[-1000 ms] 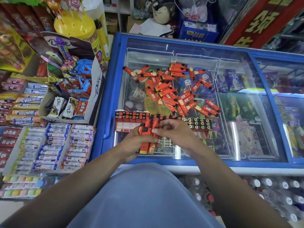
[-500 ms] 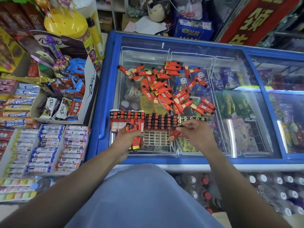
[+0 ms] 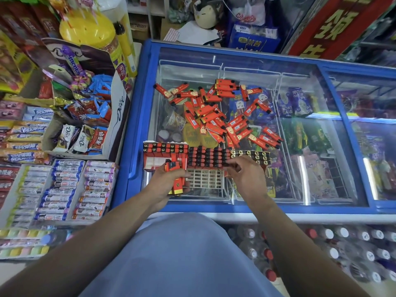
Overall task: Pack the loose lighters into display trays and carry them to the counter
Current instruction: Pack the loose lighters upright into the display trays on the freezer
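A heap of loose red lighters (image 3: 216, 112) lies on the freezer's glass lid. In front of it stand display trays side by side: a red boxed tray (image 3: 159, 160) at left, a middle grid tray (image 3: 205, 179) with its far rows filled with lighters and near cells empty, and a tray with black-gold lighter tops (image 3: 250, 156) at right. My left hand (image 3: 167, 181) grips a small bundle of red lighters beside the grid tray. My right hand (image 3: 246, 176) has its fingertips at the filled rows' right end; whether they pinch a lighter is hidden.
The blue-framed chest freezer (image 3: 137, 125) carries everything on its glass lid. Candy boxes and chocolate displays (image 3: 81, 129) crowd the left. Rolls of sweets (image 3: 64, 189) lie in racks lower left. Bottled drinks (image 3: 342, 243) are stacked below the freezer's front edge.
My hands parted: the left stayed with the bundle by the red tray. The right carried one lighter over to the grid tray's filled rows, where its fingertips now are.
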